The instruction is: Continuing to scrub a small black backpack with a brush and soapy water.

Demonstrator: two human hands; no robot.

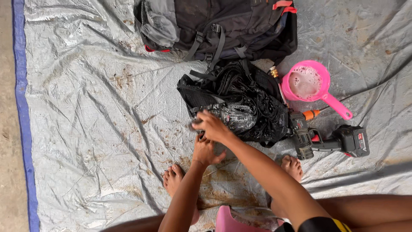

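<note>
Pink seat edge: nearest the camera, at the bottom of the view between the person's knees; only a corner shows.
Bare feet: the left foot and right foot rest on the tarp, either side of the arms.
Tarp: grey, creased and wet, with brown mud marks thickest near the feet; a blue border runs down its far-left side.
Left hand: fingers spread fairly wide, pressed at the near edge of the small bag, seemingly steadying it; what lies under the palm is hidden.
Right hand: curled tight around a small object, probably a brush or cloth, too covered to name, and pressed onto the bag.
Small black bag: centre of the tarp, soaked and glossy, with suds on the near part.
Large backpack: dark grey, far side, touching the small bag; it looks dry and unwashed.
Pink scoop: right of the bag, holding foamy water.
Spray gun: black, battery-type, lying idle at the right.
Progress: a judgement only; scrubbing looks under way, rinsing and the large backpack left.
</note>
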